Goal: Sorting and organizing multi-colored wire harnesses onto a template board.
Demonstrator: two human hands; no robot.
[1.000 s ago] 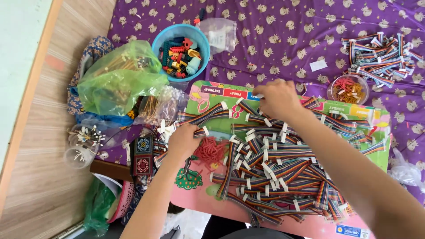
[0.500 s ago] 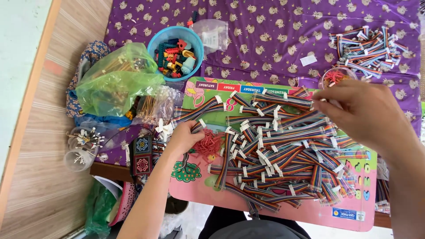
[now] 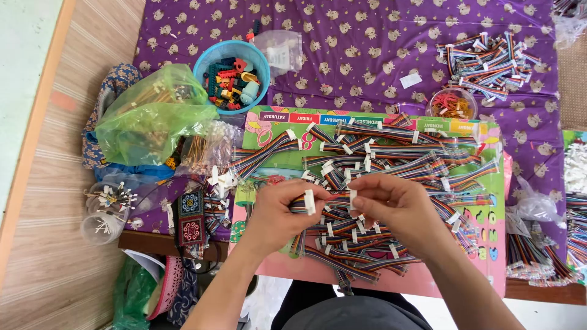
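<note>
Pinching one short rainbow ribbon cable (image 3: 330,200) with white plastic end connectors, left hand (image 3: 278,214) and right hand (image 3: 391,208) each clamping an end. Lying crosswise, long axis running left to right, above a heap of like cables (image 3: 391,159), too many for counting.

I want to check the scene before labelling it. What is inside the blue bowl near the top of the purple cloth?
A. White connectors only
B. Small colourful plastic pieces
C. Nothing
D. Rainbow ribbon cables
B: the blue bowl holds small red, green and orange plastic pieces, while the ribbon cables lie on the pink board.
</note>
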